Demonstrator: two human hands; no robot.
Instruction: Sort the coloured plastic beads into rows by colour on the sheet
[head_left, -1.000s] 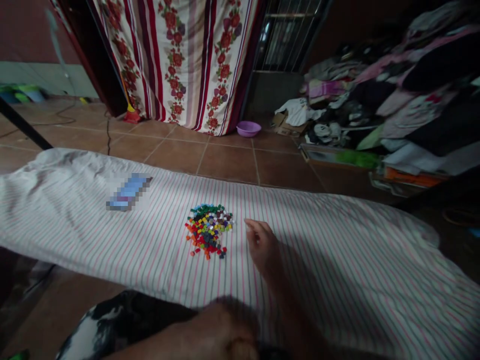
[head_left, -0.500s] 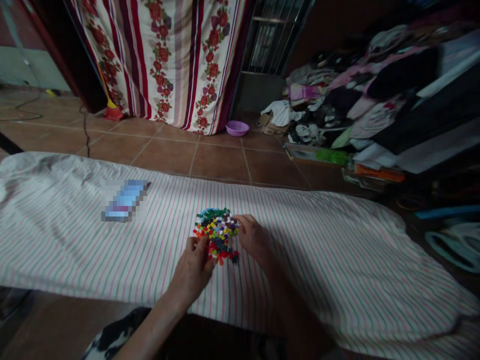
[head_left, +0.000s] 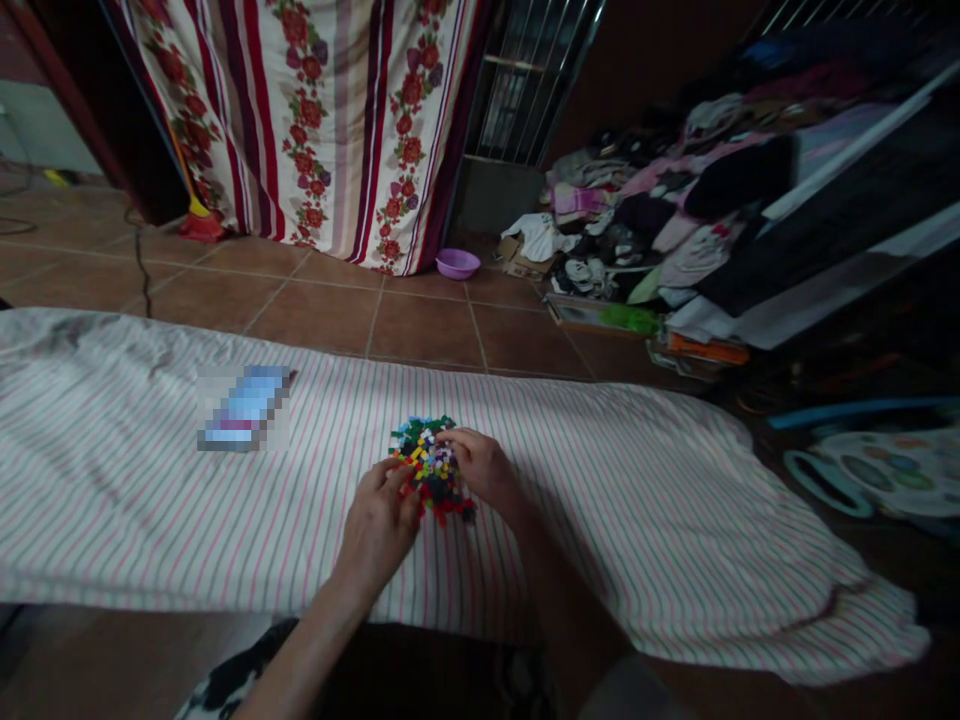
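A heap of small coloured plastic blocks [head_left: 435, 458] lies on the striped cloth, with green and blue at the far side, yellow and white in the middle, red and black nearer me. At its left edge, my left hand [head_left: 382, 515] touches the blocks with its fingers apart. My right hand [head_left: 486, 468] reaches over the heap from the right, index finger stretched across the upper middle and touching the blocks. Both hands cover some of the blocks. I see no block gripped in either hand.
The striped cloth [head_left: 637, 480] covers a long, low surface. A pixelated blue rectangular object [head_left: 247, 405] lies on it at the left. Beyond are a tiled floor, a purple basin [head_left: 457, 264], a flowered curtain [head_left: 345, 130] and piled clothes [head_left: 675, 190] at the right.
My right hand has moved left from the heap's right edge to over its upper middle. My left-hand fingers have shifted slightly up and spread. The view has turned a little to the right.
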